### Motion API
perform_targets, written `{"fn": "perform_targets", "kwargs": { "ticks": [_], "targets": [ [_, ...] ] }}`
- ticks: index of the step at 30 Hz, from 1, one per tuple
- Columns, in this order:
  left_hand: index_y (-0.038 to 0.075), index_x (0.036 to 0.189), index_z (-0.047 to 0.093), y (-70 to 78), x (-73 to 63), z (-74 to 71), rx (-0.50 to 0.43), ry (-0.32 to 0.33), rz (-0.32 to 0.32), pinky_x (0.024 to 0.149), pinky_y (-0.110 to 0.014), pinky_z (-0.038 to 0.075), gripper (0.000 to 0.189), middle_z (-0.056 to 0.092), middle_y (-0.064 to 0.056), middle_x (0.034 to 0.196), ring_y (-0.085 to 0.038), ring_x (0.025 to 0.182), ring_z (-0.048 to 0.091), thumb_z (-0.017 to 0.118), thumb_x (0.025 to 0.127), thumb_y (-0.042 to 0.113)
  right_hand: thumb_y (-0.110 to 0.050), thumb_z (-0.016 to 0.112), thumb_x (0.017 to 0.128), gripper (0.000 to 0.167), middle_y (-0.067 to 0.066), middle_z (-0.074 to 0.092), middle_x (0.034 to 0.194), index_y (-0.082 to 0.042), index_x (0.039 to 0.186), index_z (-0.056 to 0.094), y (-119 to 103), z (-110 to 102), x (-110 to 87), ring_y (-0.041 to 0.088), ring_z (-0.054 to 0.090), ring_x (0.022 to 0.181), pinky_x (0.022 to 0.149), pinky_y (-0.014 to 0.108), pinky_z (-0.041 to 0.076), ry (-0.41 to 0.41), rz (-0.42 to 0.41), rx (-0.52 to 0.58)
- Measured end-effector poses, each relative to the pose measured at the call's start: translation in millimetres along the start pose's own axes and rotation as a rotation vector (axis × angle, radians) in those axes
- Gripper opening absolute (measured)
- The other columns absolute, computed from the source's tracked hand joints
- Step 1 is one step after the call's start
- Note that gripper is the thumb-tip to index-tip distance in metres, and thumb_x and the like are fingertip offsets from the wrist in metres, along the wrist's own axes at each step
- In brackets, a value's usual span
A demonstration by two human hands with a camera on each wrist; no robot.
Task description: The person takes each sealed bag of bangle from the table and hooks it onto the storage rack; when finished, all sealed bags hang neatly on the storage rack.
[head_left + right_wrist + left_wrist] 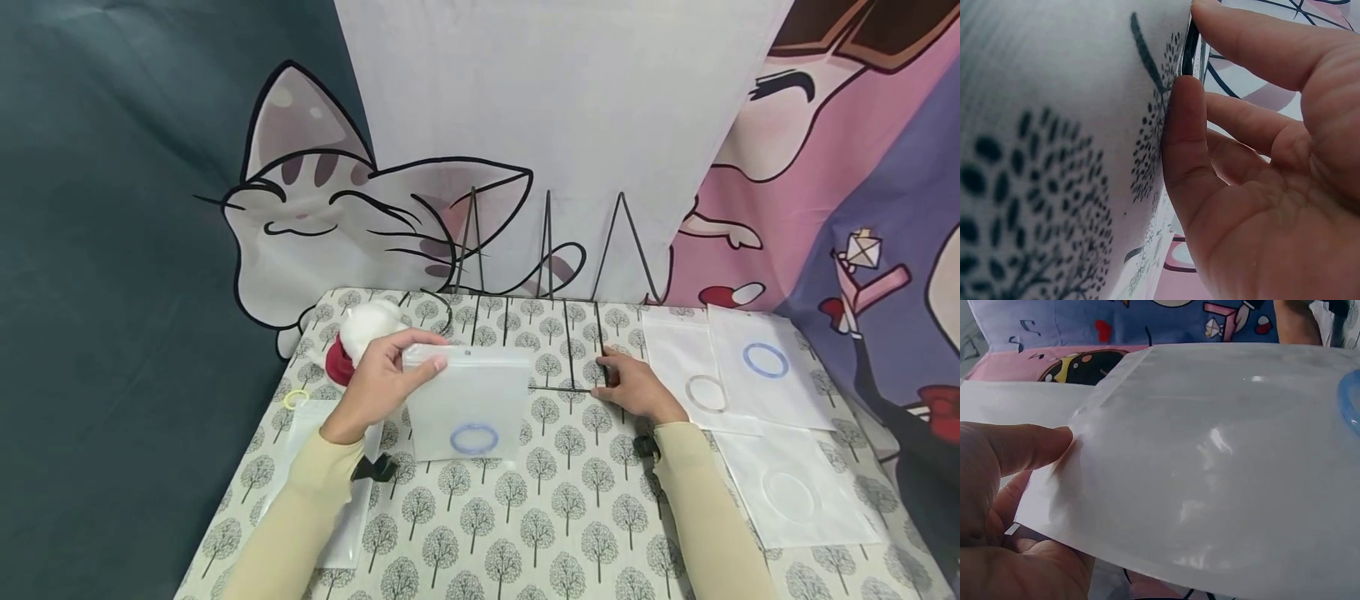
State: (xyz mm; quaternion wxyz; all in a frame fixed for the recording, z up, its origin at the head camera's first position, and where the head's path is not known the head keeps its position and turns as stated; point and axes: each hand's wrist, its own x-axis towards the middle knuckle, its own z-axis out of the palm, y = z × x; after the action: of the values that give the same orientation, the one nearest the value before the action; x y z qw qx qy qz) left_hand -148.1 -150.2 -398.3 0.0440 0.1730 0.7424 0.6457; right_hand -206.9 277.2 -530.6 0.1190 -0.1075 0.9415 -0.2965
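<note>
By its upper left corner, a translucent frosted plastic zip pouch (468, 396) holding a blue ring (474, 452) is pinched between the thumb and fingers of the left hand (381, 379). The pouch is held roughly upright in front of the black wire rack (570, 346), toward its left side, over the surface (525, 533) covered in tree-printed cloth. The right hand (636, 387) is placed at the right side of the rack, with a wire touched by thumb and finger; in the close wrist view the fingertips are seen apart, and whether that grip is clamped on the wire or only rested against it cannot be told.

As far as can be judged, the work is only partly done: one pouch is lifted, but it is not yet released. To the right of the rack, three similar pouches are laid flat, marked by a beige ring (708, 411), a second blue ring (746, 358) and a whitish ring (765, 493); any handling left for these appears not to be begun. To the left of the rack, a white-and-red plush toy (372, 325), a small yellow ring (286, 402) and another clear pouch (352, 533), partly covered by the left forearm, are seen.
</note>
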Motion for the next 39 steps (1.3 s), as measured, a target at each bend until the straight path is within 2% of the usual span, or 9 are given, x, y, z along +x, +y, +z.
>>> {"fn": "perform_targets", "kwargs": {
  "ticks": [6,8,10,13,20,25,27,33,39],
  "targets": [
    [0.004,0.124,0.072,12.3,16.5,-8.8,0.052,0.074,0.05,0.066,-0.046,0.066,0.027,0.075,-0.014,0.12,-0.022,0.079,0.08,0.074,0.098,0.008,-0.02,0.082,0.092,0.073,0.026,0.027,0.171,0.005,0.152,0.05,-1,1,0.0,0.025,0.059,0.095,0.106,0.057,0.047,0.003,0.002,-0.007],
    [0.007,0.123,0.073,16.4,20.7,-12.0,0.076,0.106,0.06,0.06,-0.045,0.065,0.026,0.075,-0.011,0.121,-0.021,0.068,0.077,0.076,0.097,0.01,-0.02,0.082,0.092,0.072,0.026,0.028,0.171,0.006,0.152,0.05,0,1,0.1,0.025,0.059,0.094,0.107,0.057,0.047,0.005,-0.001,-0.011],
    [0.008,0.122,0.074,19.8,25.1,-14.8,0.104,0.137,0.077,0.053,-0.041,0.063,0.025,0.074,-0.008,0.122,-0.018,0.057,0.071,0.077,0.097,0.011,-0.02,0.082,0.092,0.072,0.026,0.028,0.171,0.006,0.151,0.051,0,2,0.3,0.023,0.059,0.09,0.104,0.054,0.048,0.007,-0.004,-0.013],
    [0.009,0.121,0.075,22.4,31.9,-18.1,0.119,0.17,0.093,0.05,-0.039,0.061,0.025,0.074,-0.007,0.125,-0.017,0.054,0.068,0.077,0.097,0.012,-0.019,0.082,0.092,0.072,0.027,0.028,0.171,0.007,0.151,0.05,1,3,0.4,0.019,0.058,0.083,0.097,0.05,0.05,0.008,-0.01,-0.014],
    [0.011,0.122,0.075,18.4,44.2,-21.6,0.093,0.184,0.079,0.06,-0.039,0.065,0.025,0.073,-0.008,0.128,-0.017,0.068,0.075,0.077,0.098,0.016,-0.02,0.083,0.092,0.072,0.027,0.028,0.171,0.007,0.151,0.051,1,5,-2.0,0.017,0.058,0.083,0.097,0.049,0.051,0.007,0.001,-0.012],
    [0.012,0.123,0.075,17.2,51.3,-22.3,0.078,0.202,0.067,0.067,-0.038,0.067,0.025,0.069,-0.006,0.132,-0.015,0.08,0.077,0.077,0.098,0.017,-0.019,0.083,0.092,0.073,0.026,0.027,0.171,0.006,0.152,0.05,2,5,-0.6,0.016,0.057,0.081,0.081,0.037,0.051,-0.001,0.004,-0.003],
    [0.013,0.122,0.076,18.7,55.4,-22.4,0.121,0.221,0.073,0.066,-0.033,0.066,0.025,0.07,-0.004,0.131,-0.013,0.079,0.074,0.077,0.098,0.018,-0.019,0.082,0.092,0.073,0.026,0.027,0.172,0.006,0.152,0.05,1,4,0.3,0.016,0.057,0.081,0.079,0.037,0.051,0.001,-0.001,-0.001],
    [0.018,0.117,0.078,28.3,71.3,-22.2,0.285,0.272,0.069,0.081,-0.026,0.058,0.02,0.073,0.003,0.13,-0.01,0.107,0.065,0.077,0.098,0.022,-0.021,0.083,0.092,0.073,0.026,0.028,0.171,0.006,0.151,0.05,1,3,1.5,0.018,0.058,0.085,0.097,0.05,0.05,0.01,-0.004,-0.021],
    [0.019,0.114,0.077,32.1,86.9,-25.0,0.323,0.274,0.003,0.077,-0.032,0.06,0.018,0.073,0.001,0.127,-0.018,0.093,0.072,0.078,0.097,0.024,-0.021,0.082,0.092,0.073,0.027,0.027,0.171,0.007,0.152,0.049,1,3,1.5,0.019,0.057,0.083,0.096,0.051,0.05,0.005,0.0,-0.022]
  ]
}}
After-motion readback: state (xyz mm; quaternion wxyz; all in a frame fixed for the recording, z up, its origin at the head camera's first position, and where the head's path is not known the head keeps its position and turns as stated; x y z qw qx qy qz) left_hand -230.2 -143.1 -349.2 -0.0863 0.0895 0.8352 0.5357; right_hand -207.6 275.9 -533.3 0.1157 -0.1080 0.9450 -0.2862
